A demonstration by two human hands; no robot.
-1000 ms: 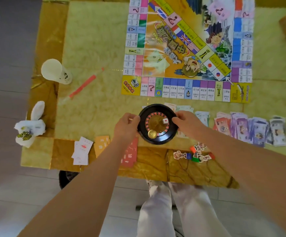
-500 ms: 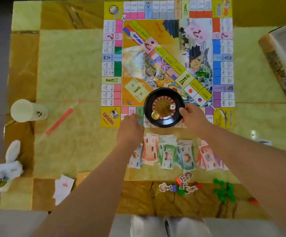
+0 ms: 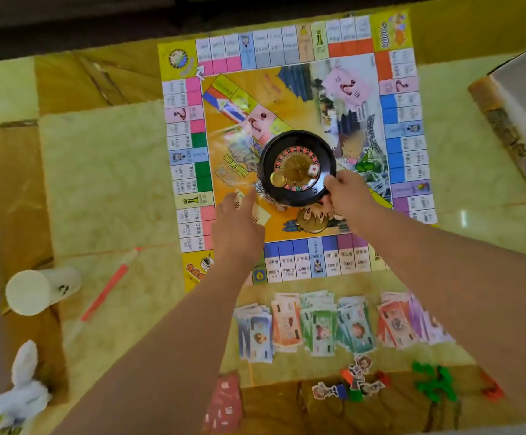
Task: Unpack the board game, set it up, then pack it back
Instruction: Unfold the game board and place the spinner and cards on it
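Glossy black plastic roulette wheel (image 3: pixel 298 167) w/ shiny gold-look centre, glossy printed-card board (image 3: pixel 287 89), polished marble-look stone table (image 3: pixel 104 183), thin paper banknotes (image 3: pixel 318 328), fluffy plush rabbit toy (image 3: pixel 20 400).

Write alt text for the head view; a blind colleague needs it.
A person's right hand grips the rim of a black roulette wheel at the middle of a colourful game board, while the left hand reaches toward it, fingers straight. Fanned play money, character pawns and a white cup sit on the yellow table.

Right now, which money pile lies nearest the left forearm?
The blue pile, at the row's left end; the orange pile beside it lies farther off.
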